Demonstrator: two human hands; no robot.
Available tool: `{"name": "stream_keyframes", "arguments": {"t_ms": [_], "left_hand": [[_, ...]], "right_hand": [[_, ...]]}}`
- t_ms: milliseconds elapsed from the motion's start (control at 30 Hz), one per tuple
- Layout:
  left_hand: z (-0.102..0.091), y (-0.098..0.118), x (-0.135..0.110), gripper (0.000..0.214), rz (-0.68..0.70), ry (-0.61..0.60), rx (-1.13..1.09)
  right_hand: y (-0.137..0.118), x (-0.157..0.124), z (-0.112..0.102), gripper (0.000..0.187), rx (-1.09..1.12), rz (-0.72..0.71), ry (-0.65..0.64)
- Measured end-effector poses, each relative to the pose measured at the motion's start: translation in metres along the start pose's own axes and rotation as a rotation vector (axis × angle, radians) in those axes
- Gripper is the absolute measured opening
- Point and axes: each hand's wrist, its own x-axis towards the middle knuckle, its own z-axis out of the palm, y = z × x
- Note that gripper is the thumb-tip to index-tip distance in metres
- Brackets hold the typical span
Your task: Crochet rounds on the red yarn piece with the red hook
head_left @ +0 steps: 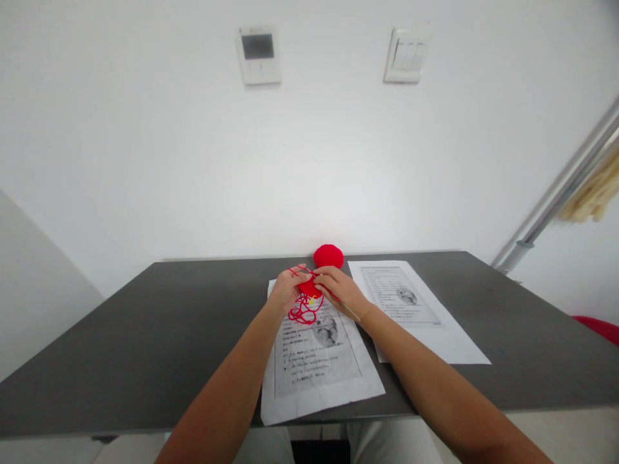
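My left hand [286, 290] is closed around a small red crocheted piece [308, 287], with red yarn running over its fingers. My right hand [341, 289] is closed on a thin crochet hook [349, 312] whose handle sticks out toward my wrist; its tip meets the red piece. Loose loops of red yarn [302, 312] lie on a printed sheet [316, 361] under my hands. A red yarn ball [329, 256] sits just behind my hands, near the far edge of the dark table [145, 335].
A second printed sheet [420, 316] lies to the right of the first. A white wall with a thermostat panel [258, 55] and a light switch [407, 55] stands behind the table. A metal pole [556, 206] leans at the right, and something red [599, 327] shows at the right edge.
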Motion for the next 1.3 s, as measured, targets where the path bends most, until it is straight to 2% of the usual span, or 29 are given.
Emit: {"name": "stream_keyframes", "arguments": {"t_ms": [200,333,733,1133,1300], "left_hand": [[-0.002,-0.003,0.005,0.082,0.086,0.051,0.128],[-0.006,-0.001,0.007,0.09,0.134,0.045,0.268],[-0.013,0.007,0.006,0.08,0.218,0.022,0.601],[-0.018,0.008,0.005,0.061,0.271,0.006,0.735],[-0.021,0.009,0.006,0.056,0.264,-0.01,0.746]], "right_hand": [[-0.004,0.001,0.007,0.02,-0.06,0.014,-0.015],[-0.007,0.002,0.006,0.02,-0.048,0.013,-0.031],[-0.005,0.003,0.0,0.015,0.114,0.092,-0.02],[-0.003,0.008,-0.006,0.016,0.286,0.337,-0.085],[-0.002,0.01,-0.009,0.017,0.396,0.475,-0.057]]}}
